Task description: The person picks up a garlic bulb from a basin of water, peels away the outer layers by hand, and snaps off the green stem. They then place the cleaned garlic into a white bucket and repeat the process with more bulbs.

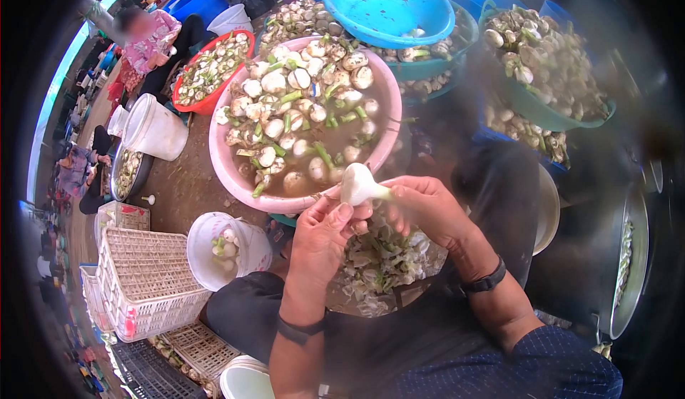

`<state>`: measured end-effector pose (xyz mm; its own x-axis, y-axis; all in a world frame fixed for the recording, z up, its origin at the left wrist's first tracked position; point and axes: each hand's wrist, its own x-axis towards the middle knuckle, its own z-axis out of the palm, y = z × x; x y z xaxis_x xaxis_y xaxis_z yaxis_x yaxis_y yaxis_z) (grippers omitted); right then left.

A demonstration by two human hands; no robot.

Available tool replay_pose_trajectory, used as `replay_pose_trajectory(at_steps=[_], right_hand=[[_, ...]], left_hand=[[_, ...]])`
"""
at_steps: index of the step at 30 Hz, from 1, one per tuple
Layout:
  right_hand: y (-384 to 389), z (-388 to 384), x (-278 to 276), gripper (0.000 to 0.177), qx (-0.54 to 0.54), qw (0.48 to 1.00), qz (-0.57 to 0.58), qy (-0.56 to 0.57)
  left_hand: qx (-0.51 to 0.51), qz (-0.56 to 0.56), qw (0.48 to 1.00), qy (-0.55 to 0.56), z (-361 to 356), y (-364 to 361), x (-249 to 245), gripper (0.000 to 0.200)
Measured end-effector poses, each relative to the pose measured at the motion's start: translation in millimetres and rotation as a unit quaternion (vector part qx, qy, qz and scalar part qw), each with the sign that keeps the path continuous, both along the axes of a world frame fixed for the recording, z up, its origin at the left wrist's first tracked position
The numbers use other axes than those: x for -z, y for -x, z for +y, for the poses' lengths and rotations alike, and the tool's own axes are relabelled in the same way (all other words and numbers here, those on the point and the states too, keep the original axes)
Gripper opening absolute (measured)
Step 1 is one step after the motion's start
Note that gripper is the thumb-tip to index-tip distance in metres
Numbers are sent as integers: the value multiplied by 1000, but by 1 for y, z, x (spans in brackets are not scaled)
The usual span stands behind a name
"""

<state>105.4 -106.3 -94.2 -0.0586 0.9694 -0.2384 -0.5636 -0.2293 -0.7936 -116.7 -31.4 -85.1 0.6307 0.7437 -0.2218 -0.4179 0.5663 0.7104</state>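
A peeled white garlic bulb (359, 185) is held up in front of me, just past the near rim of a pink basin (217, 149). My right hand (428, 206) pinches its short pale-green stem from the right. Curled under the bulb's lower left side, my left hand (330, 228) grips it with thumb and fingers; some fingertips are hidden. Murky water and many garlic bulbs (273, 81), some still brown-skinned, fill the basin. Below my hands lies a heap of peeled-off skins and stem scraps (385, 260).
A white bucket (207, 256) with several peeled bulbs stands left of my knee, beside white plastic crates (143, 267). A blue basin (389, 3) and green tubs of garlic (549, 63) stand behind. A large metal pot (592, 263) is at right. People (151, 46) sit at far left.
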Motion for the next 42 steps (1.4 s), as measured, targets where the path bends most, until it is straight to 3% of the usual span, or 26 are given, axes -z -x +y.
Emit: replay_pose_trajectory(at_steps=[8,13,18,20,22,23,24,27,30,32,34,38,40,42], right_hand=[[-4,-7,-11,34,-128,991,39,-8],[0,-10,-18,39,-93,992,61,66],[-6,-11,-16,36,-27,978,185,92],[-21,-21,-37,37,9,984,176,-7],[-43,-39,-62,40,102,981,145,-83],[-59,-54,-74,40,182,972,138,-55],[-80,-72,-79,38,210,960,164,-92],[-149,-138,-104,33,427,879,173,-123],[-235,-213,-104,29,631,741,62,-220],[-281,-251,-93,28,742,647,-8,-174],[-308,-269,-73,27,729,663,82,-149],[-251,-210,-71,16,627,774,-41,-78],[-196,-163,-95,20,555,824,-109,-18],[-168,-123,-91,23,367,908,-192,-63]], left_hand=[[-39,25,999,6,2,4,9,25],[-69,36,997,9,3,2,5,19],[-107,-23,994,21,12,8,12,20],[-125,17,992,10,11,7,9,20],[-136,47,989,17,9,4,6,21],[-130,58,990,8,8,4,6,23],[-126,67,990,1,8,5,10,25],[-87,72,994,-14,7,7,12,27],[-73,100,992,-29,6,-1,11,27],[-72,119,990,-34,5,-5,10,26],[-51,122,990,-38,7,-6,11,27],[-35,120,992,-22,10,-7,15,27],[-49,129,990,-17,13,-4,19,28],[-51,97,994,-17,10,-2,23,33]])
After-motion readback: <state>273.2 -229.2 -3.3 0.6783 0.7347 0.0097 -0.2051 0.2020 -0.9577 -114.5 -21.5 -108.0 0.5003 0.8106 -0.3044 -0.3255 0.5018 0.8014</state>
